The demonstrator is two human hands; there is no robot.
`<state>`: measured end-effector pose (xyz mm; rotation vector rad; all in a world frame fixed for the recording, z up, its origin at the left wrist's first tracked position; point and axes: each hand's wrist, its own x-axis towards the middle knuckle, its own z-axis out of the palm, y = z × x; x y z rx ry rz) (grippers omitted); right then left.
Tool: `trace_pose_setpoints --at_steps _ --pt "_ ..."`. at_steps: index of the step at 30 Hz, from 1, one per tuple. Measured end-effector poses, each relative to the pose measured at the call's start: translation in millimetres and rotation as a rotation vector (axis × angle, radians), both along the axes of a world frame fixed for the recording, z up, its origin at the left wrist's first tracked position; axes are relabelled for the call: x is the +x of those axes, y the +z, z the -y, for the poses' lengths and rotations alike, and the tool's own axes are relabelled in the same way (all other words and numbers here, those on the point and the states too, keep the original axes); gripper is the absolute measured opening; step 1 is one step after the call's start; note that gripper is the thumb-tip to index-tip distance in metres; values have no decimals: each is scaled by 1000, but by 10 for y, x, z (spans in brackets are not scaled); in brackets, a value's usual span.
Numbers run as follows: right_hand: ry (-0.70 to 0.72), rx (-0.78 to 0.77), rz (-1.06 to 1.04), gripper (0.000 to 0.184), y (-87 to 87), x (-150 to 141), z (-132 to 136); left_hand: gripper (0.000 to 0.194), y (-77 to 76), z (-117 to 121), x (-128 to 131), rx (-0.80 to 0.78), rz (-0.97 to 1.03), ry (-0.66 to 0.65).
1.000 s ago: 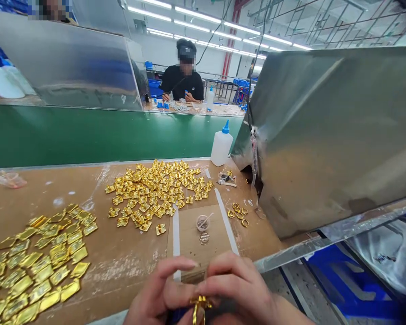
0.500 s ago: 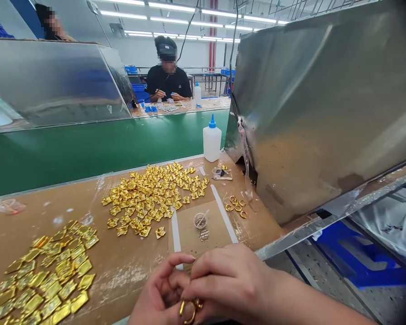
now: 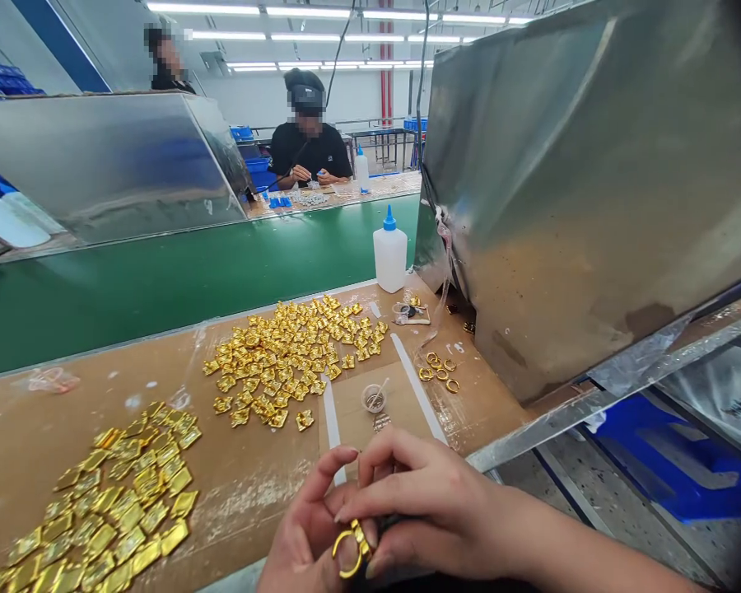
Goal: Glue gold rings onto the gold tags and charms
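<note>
Low in the view, my left hand (image 3: 302,531) and my right hand (image 3: 435,502) meet at the front edge of the table. Between their fingertips is a gold ring (image 3: 361,539) with an open band and a thicker gold part on its right side. My left thumb is at the band. The fingers and thumb of my right hand pinch the thicker part. Just beyond my hands, a small clear cup (image 3: 374,400) with a thin stick in it stands on a cardboard piece (image 3: 349,412). Several loose gold rings (image 3: 433,361) lie to its right.
Small gold square pieces (image 3: 284,354) form a pile at the centre, and larger gold plates (image 3: 123,502) lie at left. A white bottle (image 3: 390,257) with a blue cap stands near the green belt (image 3: 222,272). A metal hood (image 3: 561,206) blocks the right. A co-worker (image 3: 312,152) sits opposite.
The camera view has shifted slightly. My hands have turned a little and my right fingers have moved on the ring, so more of the ring shows now. The ring stays held.
</note>
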<state>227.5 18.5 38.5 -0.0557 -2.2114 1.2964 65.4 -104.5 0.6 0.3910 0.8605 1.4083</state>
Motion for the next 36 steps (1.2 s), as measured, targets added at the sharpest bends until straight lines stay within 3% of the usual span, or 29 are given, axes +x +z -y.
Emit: trace_pose_setpoints --at_steps 3,11,16,20,22,24,27,32,36 --pt "-24 2 63 33 -10 18 18 68 -7 0 45 29 4 31" --pt "-46 -76 -12 30 -176 4 60 62 0 -15 126 122 33 36" --pt "-13 -157 -82 35 -272 -33 78 68 16 3 61 96 -72 53" --pt "-49 -218 -51 56 -346 31 59 55 63 21 -338 -90 -475 142" --pt "-132 -201 -47 44 -363 90 7 38 79 2 -618 -169 -826 176" --pt "-252 -149 -43 28 -364 131 -83 23 78 -44 -859 -197 -1146 121" --pt "-436 -93 -8 19 -352 124 -277 19 44 -145 -1043 -189 -1516 93" --pt "-589 -46 227 22 -345 22 -636 25 -5 -223 -1135 -115 -1663 83" --pt "-568 40 450 24 -290 -58 -811 32 92 -103 -1495 -152 -1791 89"
